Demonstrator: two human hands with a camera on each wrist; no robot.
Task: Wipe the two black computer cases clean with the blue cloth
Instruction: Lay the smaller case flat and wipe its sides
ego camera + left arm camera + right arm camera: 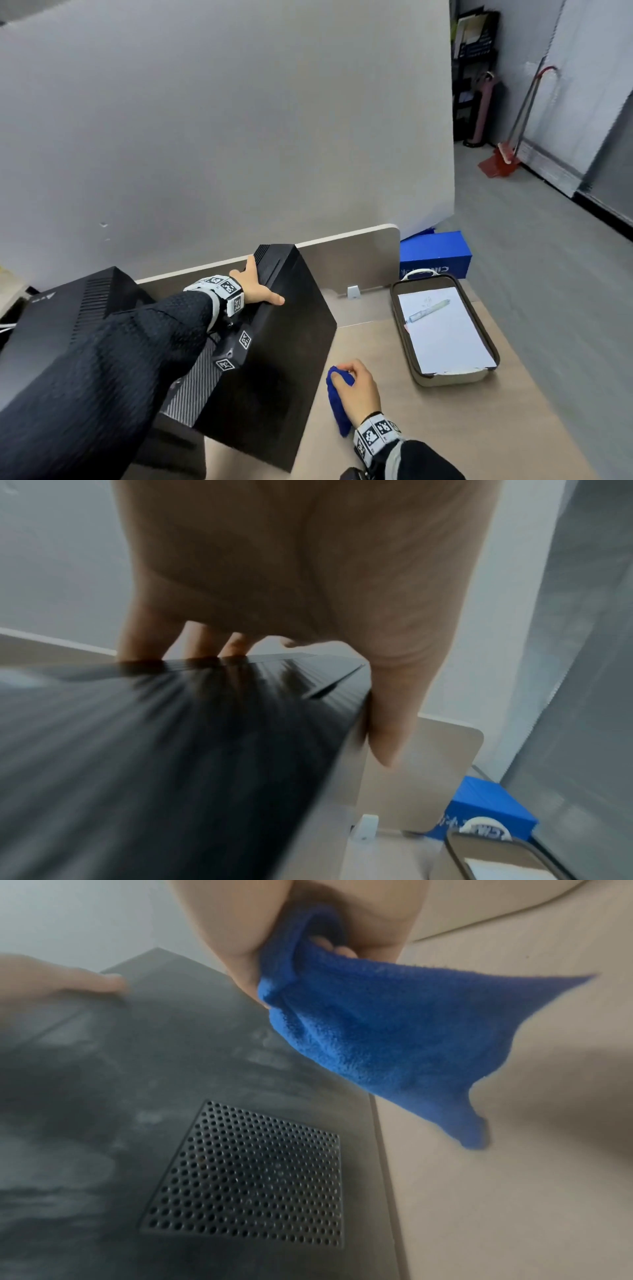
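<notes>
the near computer case (pixel 274 359) stands on the worktop (pixel 428 428) and leans a little, its long side running from the person toward the low back board (pixel 349 253). every place here is told from this case.

the left hand (pixel 255 286) sits on the far top edge of the case. its fingers go over one side and its thumb (pixel 387 723) presses the other side, so it holds the case steady.

the right hand (pixel 358 390) is just to the right of the case, low down by its side wall, close to it but not touching it as far as the pictures show. its fingers are curled round the blue cloth (pixel 377 1042), bunched up, with a loose tail hanging down.

in the right wrist view the side wall shows pale dusty smears and a patch of small holes (pixel 250 1175). the cloth has to go left to meet that wall, and the right hand is the one nearer to it.

the other computer case (pixel 65 315) stands to the left of the first, behind the left sleeve. to the right, well apart, sits a tray (pixel 407 346) with paper (pixel 445 335) and a pen (pixel 430 310).
</notes>
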